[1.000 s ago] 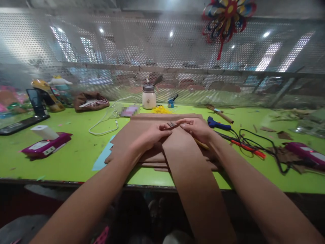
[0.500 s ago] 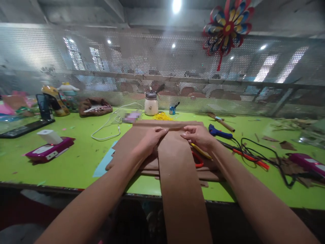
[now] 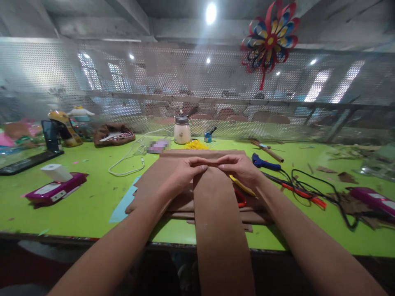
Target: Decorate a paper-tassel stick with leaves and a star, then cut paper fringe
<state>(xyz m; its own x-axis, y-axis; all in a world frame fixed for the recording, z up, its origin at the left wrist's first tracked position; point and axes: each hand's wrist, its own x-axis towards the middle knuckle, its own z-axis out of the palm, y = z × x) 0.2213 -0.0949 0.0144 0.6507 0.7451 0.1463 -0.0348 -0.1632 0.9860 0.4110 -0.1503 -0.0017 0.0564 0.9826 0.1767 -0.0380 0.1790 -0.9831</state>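
A long strip of brown paper (image 3: 220,230) runs from between my hands down over the table's front edge. My left hand (image 3: 193,168) pinches its far end at the left corner, thumb on top. At the right corner my right hand (image 3: 236,166) pinches the same end, which looks folded over into a narrow band. Beneath lies a stack of brown paper sheets (image 3: 154,181), partly covered by my hands and the strip. Scissors with a red handle (image 3: 240,198) and a yellow-handled tool (image 3: 243,186) lie on the stack near my right wrist, both partly hidden.
On the green table (image 3: 92,201) a blue glue gun (image 3: 265,162) lies right, its black cord (image 3: 308,176) tangled beside it. Behind the stack stand a white jar (image 3: 182,132) and a small blue bottle (image 3: 207,137). Purple power strips (image 3: 57,190) lie at both sides; a white cable (image 3: 123,172) curls left.
My right hand has moved slightly left, bringing both hands closer together. The strip's far end is now pinched into a narrow fold between them. The whole view has shifted a little.
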